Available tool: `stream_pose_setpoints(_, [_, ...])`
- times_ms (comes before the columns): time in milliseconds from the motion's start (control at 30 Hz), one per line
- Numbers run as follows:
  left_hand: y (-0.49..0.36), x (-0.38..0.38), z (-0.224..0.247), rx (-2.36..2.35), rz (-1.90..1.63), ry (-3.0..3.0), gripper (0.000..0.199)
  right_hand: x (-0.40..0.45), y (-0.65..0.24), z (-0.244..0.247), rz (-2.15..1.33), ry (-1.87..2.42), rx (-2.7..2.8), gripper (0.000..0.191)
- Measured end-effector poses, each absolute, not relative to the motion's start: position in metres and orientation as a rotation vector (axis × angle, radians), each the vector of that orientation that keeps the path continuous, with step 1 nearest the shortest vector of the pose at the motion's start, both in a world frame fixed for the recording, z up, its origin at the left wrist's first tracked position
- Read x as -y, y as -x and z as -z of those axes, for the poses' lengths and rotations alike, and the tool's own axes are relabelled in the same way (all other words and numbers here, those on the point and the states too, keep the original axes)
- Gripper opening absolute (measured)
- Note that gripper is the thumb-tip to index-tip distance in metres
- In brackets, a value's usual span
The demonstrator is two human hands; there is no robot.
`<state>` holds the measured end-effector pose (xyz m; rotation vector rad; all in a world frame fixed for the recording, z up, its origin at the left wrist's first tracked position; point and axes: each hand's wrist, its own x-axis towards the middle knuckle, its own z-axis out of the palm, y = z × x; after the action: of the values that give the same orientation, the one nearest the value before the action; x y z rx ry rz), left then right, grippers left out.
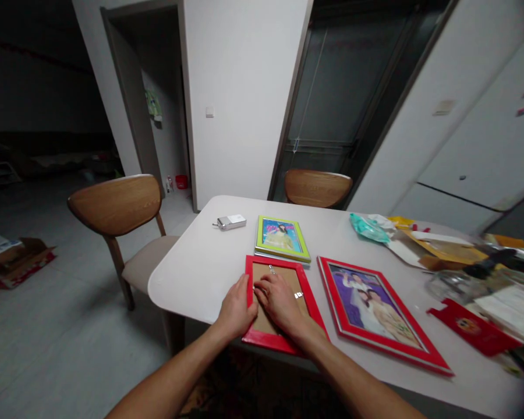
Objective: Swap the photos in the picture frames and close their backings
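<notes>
Left hand (237,308) pinched facedown red frame (308,286)'s edge; right hand (280,298)'s grip on backing (268,321) unclear. Green frame (283,254) (center), second red frame (388,347) (right) held photos (282,237).

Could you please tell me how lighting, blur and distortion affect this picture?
Head view: dim overall, nearly black at far left, with the wall and table brightest; head view: wide-angle distortion, the doorframe leaning; head view: papers near the right edge look smeared, while the left hand, right hand and face-down red frame are clearer.
</notes>
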<state>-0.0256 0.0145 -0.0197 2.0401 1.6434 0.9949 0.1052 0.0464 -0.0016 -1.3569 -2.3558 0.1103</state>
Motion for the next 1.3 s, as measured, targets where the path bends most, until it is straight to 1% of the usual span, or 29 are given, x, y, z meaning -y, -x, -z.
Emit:
stream_pose_setpoints(367, [0.023,-0.016,0.017,-1.677,-0.987,-1.983,0.052,-0.046,-0.105,-0.003,-0.158,1.421,2.301,0.02])
stream_pose_setpoints(700, [0.024,-0.017,0.015,-1.652,-0.957,-1.99,0.058,-0.051,-0.103,-0.004,-0.113,1.447,2.284,0.02])
stream_pose_setpoints(933, [0.024,-0.017,0.014,-1.638,-1.003,-1.934,0.054,-0.05,-0.102,-0.002,-0.076,1.452,2.256,0.018])
stream_pose_setpoints(1100, [0.023,-0.015,0.008,-1.657,-0.961,-1.916,0.057,-0.049,-0.103,-0.002,-0.084,1.451,2.251,0.018])
stream_pose_setpoints(1300, [0.024,-0.016,0.013,-1.637,-1.008,-1.939,0.053,-0.049,-0.103,-0.002,-0.081,1.437,2.233,0.018])
